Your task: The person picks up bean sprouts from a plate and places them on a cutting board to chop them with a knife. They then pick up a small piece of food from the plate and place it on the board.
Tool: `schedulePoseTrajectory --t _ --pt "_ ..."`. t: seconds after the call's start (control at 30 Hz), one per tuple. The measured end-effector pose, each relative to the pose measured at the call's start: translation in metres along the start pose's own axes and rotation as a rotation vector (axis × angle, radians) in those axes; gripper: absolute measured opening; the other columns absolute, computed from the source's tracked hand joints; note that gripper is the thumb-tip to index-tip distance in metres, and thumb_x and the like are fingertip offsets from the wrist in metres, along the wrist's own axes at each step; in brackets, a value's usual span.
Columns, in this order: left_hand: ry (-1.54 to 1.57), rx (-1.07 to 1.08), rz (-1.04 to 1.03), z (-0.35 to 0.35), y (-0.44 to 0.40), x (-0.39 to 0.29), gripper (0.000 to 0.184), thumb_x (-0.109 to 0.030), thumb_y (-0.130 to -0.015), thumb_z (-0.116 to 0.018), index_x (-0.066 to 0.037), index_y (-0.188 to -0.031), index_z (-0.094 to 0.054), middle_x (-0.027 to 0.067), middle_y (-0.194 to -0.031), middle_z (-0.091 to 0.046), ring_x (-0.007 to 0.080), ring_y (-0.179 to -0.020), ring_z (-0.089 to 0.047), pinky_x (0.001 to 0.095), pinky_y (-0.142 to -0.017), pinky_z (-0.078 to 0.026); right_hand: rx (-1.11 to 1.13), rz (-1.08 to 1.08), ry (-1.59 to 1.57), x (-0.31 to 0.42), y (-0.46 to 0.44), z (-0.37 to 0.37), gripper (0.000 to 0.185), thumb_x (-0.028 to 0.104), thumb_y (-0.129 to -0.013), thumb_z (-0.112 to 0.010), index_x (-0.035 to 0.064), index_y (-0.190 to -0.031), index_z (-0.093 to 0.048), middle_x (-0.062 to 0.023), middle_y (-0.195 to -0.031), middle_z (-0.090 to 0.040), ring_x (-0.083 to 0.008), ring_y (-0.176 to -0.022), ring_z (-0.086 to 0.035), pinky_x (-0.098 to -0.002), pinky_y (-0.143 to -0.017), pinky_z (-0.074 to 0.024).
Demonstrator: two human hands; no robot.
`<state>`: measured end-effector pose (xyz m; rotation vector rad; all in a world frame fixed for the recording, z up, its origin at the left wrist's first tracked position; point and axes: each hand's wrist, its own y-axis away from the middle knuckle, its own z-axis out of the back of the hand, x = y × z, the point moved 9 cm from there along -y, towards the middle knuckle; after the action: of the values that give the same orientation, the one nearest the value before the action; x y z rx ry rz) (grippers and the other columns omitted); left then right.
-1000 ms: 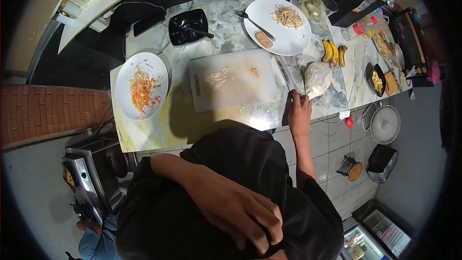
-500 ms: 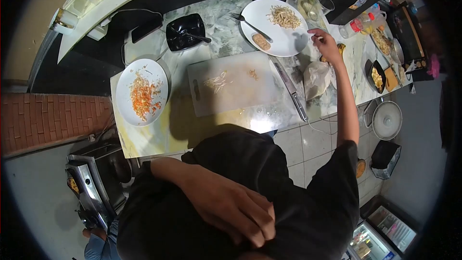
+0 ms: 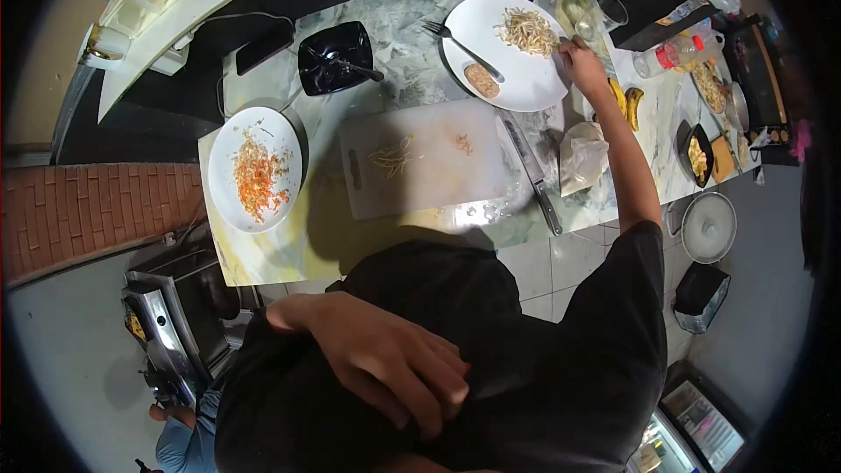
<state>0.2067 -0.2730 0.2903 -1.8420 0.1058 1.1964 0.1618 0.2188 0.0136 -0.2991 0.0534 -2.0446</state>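
Note:
My right hand reaches out to the right side of a large white plate, its fingertips pinched at the rim beside a heap of bean sprouts. On that plate also lie a fork and a light brown patty-like lump. My left hand hangs in front of my dark shirt, its fingers loosely bent, a little apart, and nothing visible in them. Between me and the plate is a white cutting board with a few sprouts and orange shreds. A knife lies along its right side.
At left stands a white plate with orange shreds; behind it, a black bowl with a spoon. A crumpled pale bag, bananas, plastic bottles and a black dish occupy the right. A person is at lower left.
My right hand has moved from just off the plate's right side to its rim, and its fingers have closed. My left hand has shifted slightly left. The view has tilted a little.

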Motion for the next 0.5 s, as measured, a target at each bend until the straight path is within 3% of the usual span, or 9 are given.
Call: schedulePoseTrajectory --t 0.07,0.17,0.23,0.33,0.37,0.4,0.43,0.47,0.5 --pt "-0.031 0.047 0.047 0.002 0.009 -0.004 0.025 -0.021 -0.098 -0.07 -0.004 -0.116 -0.065 0.0144 -0.116 -0.061 0.0353 -0.109 -0.061 0.0467 -0.093 -0.046 0.001 0.009 0.103 0.006 0.0 -0.002 0.018 0.01 -0.094 -0.058 0.0085 -0.111 -0.064 -0.018 -0.112 -0.064 -0.0399 -0.1 -0.069 -0.0513 -0.083 -0.056" --pt "-0.113 -0.08 0.101 0.026 0.023 -0.011 0.022 -0.019 -0.096 -0.073 -0.004 -0.112 -0.067 0.0133 -0.114 -0.062 0.0319 -0.106 -0.063 0.0436 -0.091 -0.048 -0.012 0.029 0.215 0.015 0.001 0.002 0.02 0.006 -0.093 -0.054 0.0041 -0.112 -0.062 -0.0195 -0.115 -0.064 -0.0399 -0.102 -0.069 -0.0504 -0.082 -0.0562" --pt "-0.134 -0.319 0.252 0.053 0.044 -0.005 0.019 -0.016 -0.095 -0.075 -0.005 -0.108 -0.068 0.0116 -0.109 -0.064 0.0287 -0.102 -0.065 0.0391 -0.09 -0.05 -0.023 0.041 0.222 0.02 0.003 0.01 0.021 0.004 -0.093 -0.053 0.0021 -0.113 -0.061 -0.0201 -0.117 -0.065 -0.0403 -0.104 -0.069 -0.0499 -0.082 -0.0562" --pt "-0.465 -0.713 0.506 0.087 0.087 0.0 0.014 -0.011 -0.098 -0.07 -0.003 -0.109 -0.068 0.009 -0.108 -0.065 0.0215 -0.103 -0.065 0.0347 -0.093 -0.05 0.02 -0.074 0.075 0.015 0.002 0.029 0.022 0.003 -0.093 -0.056 0.0001 -0.113 -0.063 -0.0171 -0.109 -0.069 -0.0361 -0.099 -0.072 -0.046 -0.081 -0.0565" --pt "-0.582 -0.857 0.573 0.098 0.108 0.009 0.013 -0.01 -0.099 -0.069 -0.003 -0.11 -0.068 0.0077 -0.108 -0.065 0.0189 -0.102 -0.065 0.034 -0.094 -0.05 0.056 -0.072 -0.235 0.018 0.004 0.031 0.019 0.004 -0.095 -0.058 0.0 -0.112 -0.064 -0.0139 -0.101 -0.069 -0.0306 -0.094 -0.072 -0.0425 -0.078 -0.0561" --pt "-0.581 -0.862 0.566 0.101 0.12 0.023 0.013 -0.01 -0.099 -0.069 -0.003 -0.11 -0.068 0.0077 -0.108 -0.065 0.0189 -0.102 -0.065 0.034 -0.094 -0.05 0.094 -0.072 -0.544 0.023 0.009 0.036 0.016 0.005 -0.097 -0.059 -0.0001 -0.112 -0.065 -0.0106 -0.094 -0.07 -0.0251 -0.089 -0.071 -0.039 -0.075 -0.0557" --pt "-0.569 -1.046 0.619 0.114 0.148 0.037 0.014 -0.01 -0.099 -0.068 -0.003 -0.111 -0.067 0.0063 -0.108 -0.065 0.0162 -0.102 -0.064 0.0325 -0.094 -0.05 0.098 -0.07 -0.537 0.043 0.018 0.054 0.016 0.005 -0.097 -0.059 -0.0001 -0.112 -0.065 -0.0106 -0.094 -0.07 -0.0251 -0.089 -0.071 -0.039 -0.075 -0.0557" --pt "-0.553 -1.228 0.673 0.124 0.173 0.048 0.015 -0.01 -0.1 -0.068 -0.003 -0.113 -0.066 0.0048 -0.108 -0.065 0.0134 -0.101 -0.064 0.0309 -0.094 -0.05 0.184 -0.135 -0.878 0.084 0.032 0.07 0.014 0.008 -0.099 -0.061 -0.0001 -0.11 -0.065 -0.0068 -0.089 -0.068 -0.0192 -0.084 -0.068 -0.0347 -0.073 -0.0543" --pt "-0.548 -1.229 0.671 0.128 0.176 0.058 0.015 -0.01 -0.1 -0.068 -0.003 -0.113 -0.066 0.0048 -0.108 -0.065 0.0134 -0.101 -0.064 0.0309 -0.094 -0.05 0.27 -0.203 -1.221 0.125 0.046 0.082 0.014 0.011 -0.101 -0.063 -0.0001 -0.109 -0.066 -0.0029 -0.084 -0.066 -0.0133 -0.079 -0.065 -0.0304 -0.07 -0.053"
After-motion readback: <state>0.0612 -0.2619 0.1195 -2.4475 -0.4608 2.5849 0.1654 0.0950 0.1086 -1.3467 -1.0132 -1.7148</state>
